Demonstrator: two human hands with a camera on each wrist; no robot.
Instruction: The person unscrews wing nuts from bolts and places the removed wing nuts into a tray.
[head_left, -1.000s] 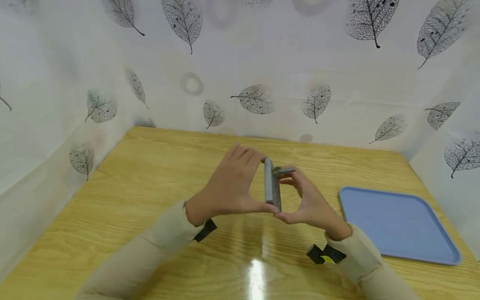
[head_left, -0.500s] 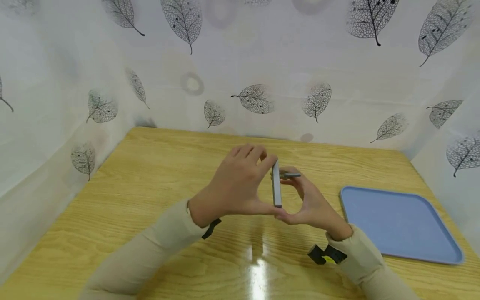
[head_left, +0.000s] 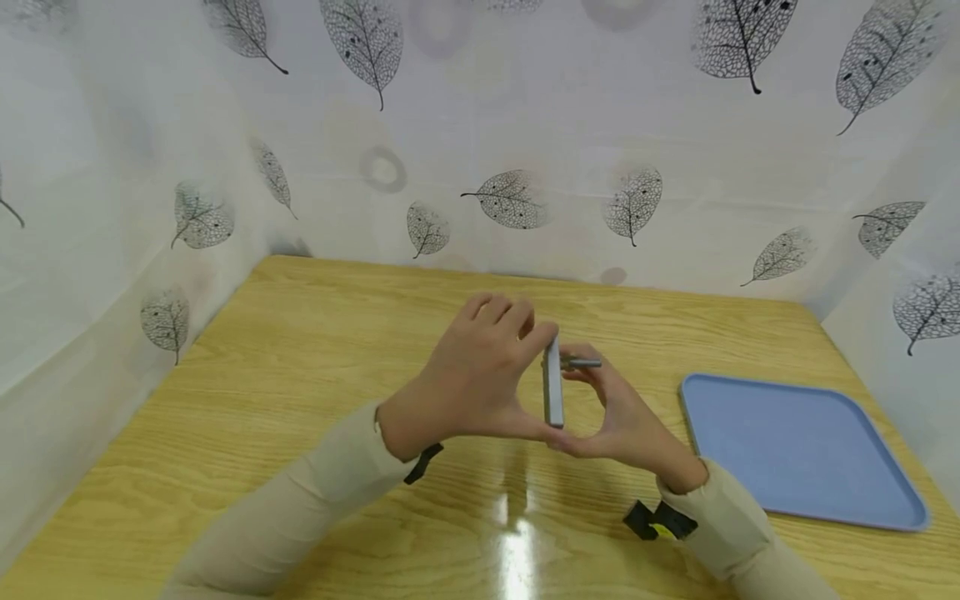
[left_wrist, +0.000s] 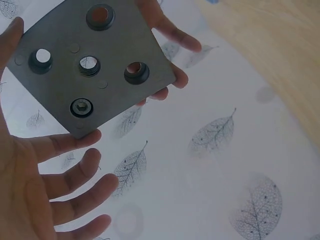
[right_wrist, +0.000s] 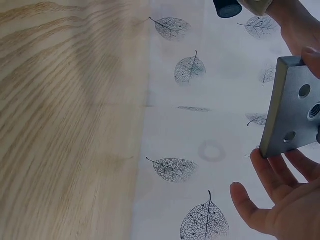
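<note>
A grey square metal plate (head_left: 553, 383) stands almost edge-on between both hands in the head view. Several holes pierce it, and a hex-socket bolt (left_wrist: 81, 107) sits in one; its shank (head_left: 582, 363) projects toward the right hand. My left hand (head_left: 476, 379) pinches the plate between index finger above and thumb below. My right hand (head_left: 622, 408) steadies the plate from the other side, thumb by the lower end, fingers behind the shank. In the right wrist view, a fingertip of the lower hand touches a plate corner. Exactly where the other right fingertips press is hidden.
A light-blue tray (head_left: 802, 450) lies at the right of the wooden table (head_left: 315, 350). Beyond the table hangs a pale curtain (head_left: 480, 108) printed with leaves. Black wrist devices (head_left: 651, 521) sit under both cuffs.
The plate has turned from showing its bolted face to nearly edge-on and has moved slightly right. My left hand has shifted right with it; both hands dip a little in the last half second.
</note>
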